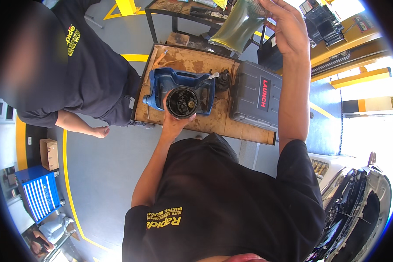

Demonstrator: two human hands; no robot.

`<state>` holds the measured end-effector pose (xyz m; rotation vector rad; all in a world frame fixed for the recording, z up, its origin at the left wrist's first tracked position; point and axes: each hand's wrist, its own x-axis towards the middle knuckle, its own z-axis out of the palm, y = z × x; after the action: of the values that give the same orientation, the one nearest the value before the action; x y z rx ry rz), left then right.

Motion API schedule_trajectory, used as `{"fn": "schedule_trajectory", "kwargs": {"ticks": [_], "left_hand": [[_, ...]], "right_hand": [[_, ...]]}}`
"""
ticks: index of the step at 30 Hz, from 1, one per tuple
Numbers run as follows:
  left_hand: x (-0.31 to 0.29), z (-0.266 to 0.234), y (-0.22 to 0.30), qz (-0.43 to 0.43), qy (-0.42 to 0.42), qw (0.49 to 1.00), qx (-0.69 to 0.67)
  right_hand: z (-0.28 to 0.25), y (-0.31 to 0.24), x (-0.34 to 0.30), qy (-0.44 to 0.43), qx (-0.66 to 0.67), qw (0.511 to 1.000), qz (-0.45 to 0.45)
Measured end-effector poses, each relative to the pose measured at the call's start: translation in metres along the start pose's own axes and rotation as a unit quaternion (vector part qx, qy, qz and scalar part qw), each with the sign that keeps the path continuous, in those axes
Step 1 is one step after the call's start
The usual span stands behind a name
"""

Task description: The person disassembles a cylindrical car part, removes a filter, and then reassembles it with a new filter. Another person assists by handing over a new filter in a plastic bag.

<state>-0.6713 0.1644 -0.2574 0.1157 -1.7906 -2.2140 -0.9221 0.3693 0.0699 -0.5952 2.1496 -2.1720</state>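
Observation:
My left hand [174, 126] is closed around a black round canister [182, 103]. Its dark top faces up and shows a small brass-coloured spot. Just behind and below it on the workbench lies a blue drain container [163, 81] with an open tray and a cap on its side. Raised at the upper right, my right hand [287, 30] grips a clear plastic pouch [241, 27] by its top end. Yellowish-green liquid fills the pouch, which hangs tilted beyond the bench. The pouch partly hides my right fingertips.
A dark grey hard case [251, 91] lies on the wooden bench [214, 124], beside a small black part [223, 78]. A co-worker [91, 74] stands at the left. A car with its hood up [358, 209] is at the lower right, a blue tool cabinet [40, 194] at the lower left.

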Motion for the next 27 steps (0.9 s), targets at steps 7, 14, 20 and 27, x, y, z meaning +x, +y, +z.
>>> {"fn": "schedule_trajectory", "kwargs": {"ticks": [7,14,20,27], "left_hand": [[0.004,-0.002,0.002,0.022,-0.008,0.999,0.032],[0.003,0.001,0.006,-0.008,0.002,1.000,-0.020],[0.002,0.000,0.003,-0.001,-0.003,0.999,-0.033],[0.003,-0.004,-0.004,0.023,0.000,1.000,0.007]], "right_hand": [[-0.014,0.017,0.015,0.021,-0.045,0.999,0.012],[-0.008,0.017,0.010,0.030,-0.053,0.998,0.001],[-0.020,0.023,0.025,0.043,-0.053,0.998,0.011],[-0.017,0.023,0.044,0.031,-0.094,0.995,-0.025]]}}
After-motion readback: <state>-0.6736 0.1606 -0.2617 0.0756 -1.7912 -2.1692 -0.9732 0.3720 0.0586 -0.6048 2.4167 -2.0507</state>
